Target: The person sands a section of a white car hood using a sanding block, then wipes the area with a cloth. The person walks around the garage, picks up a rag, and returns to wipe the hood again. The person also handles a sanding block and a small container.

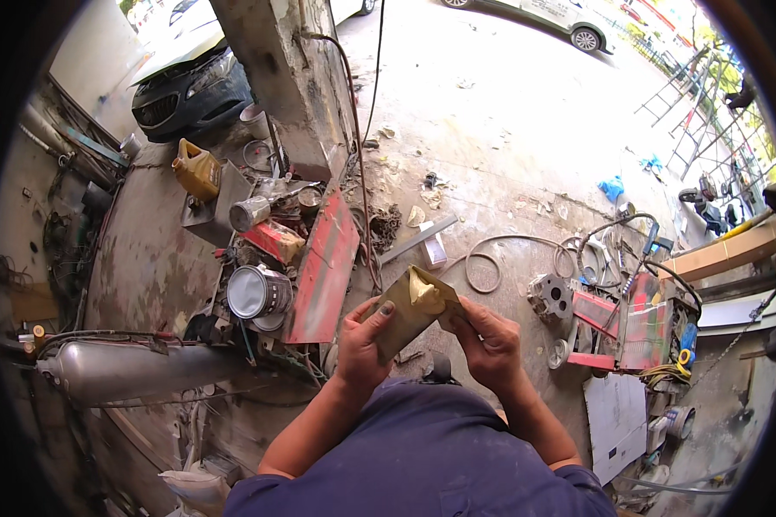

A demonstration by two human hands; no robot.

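In front of my chest, my left hand [364, 343] grips a flat olive-brown board [397, 324] by its left edge, thumb lying on top. A lump of pale yellow putty [424, 293] rests on the board's far right part. Pinched in my right hand [494, 341] is a small flat olive-coloured spreader [447, 317], held at the board's right side against the putty. Its outline is partly hidden by my fingers, and I cannot tell where it ends and the board begins.
Left of my hands lean a red panel [326, 267] and a grey-lidded can [259, 293], with a metal tank [147, 372] nearer. A yellow jug [197, 171] stands farther back. Hose loops [485, 258] cross the floor toward a red-framed machine [642, 323]. A concrete pillar [276, 77] rises ahead.
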